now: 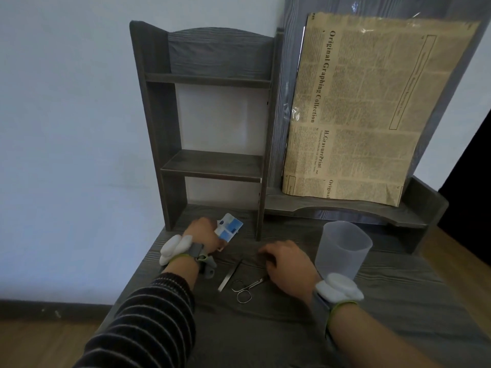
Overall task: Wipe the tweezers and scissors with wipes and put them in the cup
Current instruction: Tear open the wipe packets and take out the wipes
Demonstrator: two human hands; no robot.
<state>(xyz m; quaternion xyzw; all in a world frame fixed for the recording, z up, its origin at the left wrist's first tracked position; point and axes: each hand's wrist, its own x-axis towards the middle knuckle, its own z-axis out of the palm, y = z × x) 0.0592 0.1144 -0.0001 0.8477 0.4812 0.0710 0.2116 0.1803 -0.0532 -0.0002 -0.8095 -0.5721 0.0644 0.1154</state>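
Striped sleeve (148, 322) is seen at the near left, leading to the left hand (204, 235), whose fingers are closed around a blue and white wipes packet (230, 229) at the far side of the dark desk (265, 335). Between the 2 hands, tweezers (230, 274) and scissors (245, 289) are laid flat side by side. The right hand (288, 264) is rested palm down, fingers loosely bent, nothing grasped, beside the scissors' tips. A translucent cup (342, 251) is stood upright just right of it. A shelf unit (212, 166) and newspaper sheet (372, 110) are set behind.
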